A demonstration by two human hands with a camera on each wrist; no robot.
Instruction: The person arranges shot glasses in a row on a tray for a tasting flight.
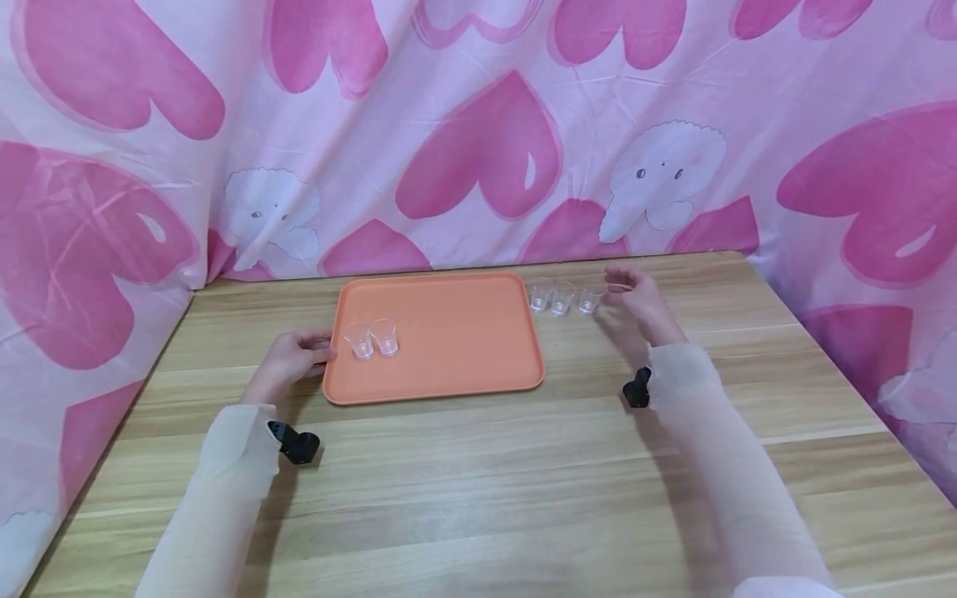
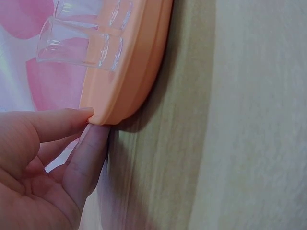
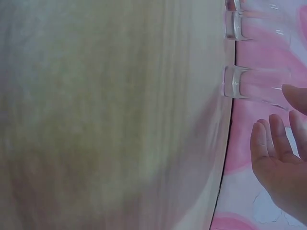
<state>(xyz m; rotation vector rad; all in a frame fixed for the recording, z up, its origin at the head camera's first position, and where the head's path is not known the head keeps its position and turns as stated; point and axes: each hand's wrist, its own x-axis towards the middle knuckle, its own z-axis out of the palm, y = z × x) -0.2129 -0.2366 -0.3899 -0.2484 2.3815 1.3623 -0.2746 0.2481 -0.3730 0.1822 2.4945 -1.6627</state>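
My left hand (image 1: 290, 359) pinches the left rim of an orange tray (image 1: 456, 349), thumb on top and fingers beneath, as the left wrist view shows. Two small clear glasses (image 1: 373, 338) stand upright side by side on the tray's left part. Beyond the tray's right edge, three more clear glasses are lined up on the table. Close beside the rightmost glass (image 1: 588, 300) is my right hand (image 1: 632, 297), its fingers spread and loosely bent. In the right wrist view the thumb is right at that glass's rim (image 3: 261, 86), and no glass is between the fingers.
The wooden table (image 1: 478, 490) reaches back to a pink curtain (image 1: 478, 149) with heart prints. Two glasses (image 1: 549, 297) stand close together between the tray and the rightmost glass. Both wrists wear black cameras (image 1: 299, 444).
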